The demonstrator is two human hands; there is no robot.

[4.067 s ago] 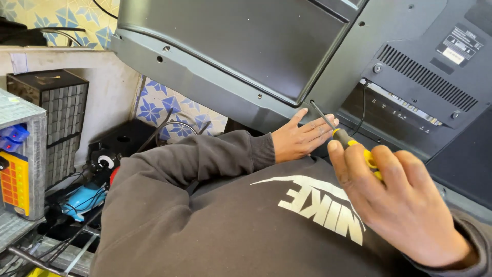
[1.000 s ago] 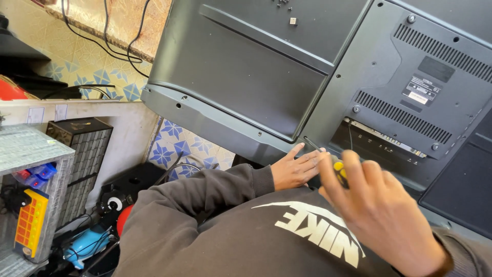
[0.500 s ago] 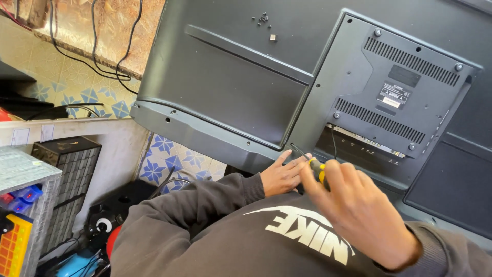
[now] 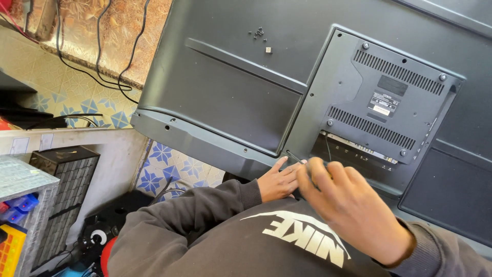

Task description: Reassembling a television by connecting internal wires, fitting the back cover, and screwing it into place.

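Here the biggest thing is the television, lying face down with its dark plastic back filling the view from 10 to 3 o'clock. It looks broad, stiff and fairly heavy, with a fragile screen underneath, so it is best held by its thick lower edge, not the thin back panel. On it sits the raised rear cover at about 2 o'clock, vented and screwed down at its corners. The right hand, at 5 o'clock, is closed around a screwdriver; its slim shaft points at the cover's lower left corner, the handle hidden in the grip. The left hand, just beside it, lies loosely open, fingers resting on the television's edge, holding nothing. Some tiny loose screws lie on the back at 12 o'clock, easily scattered.
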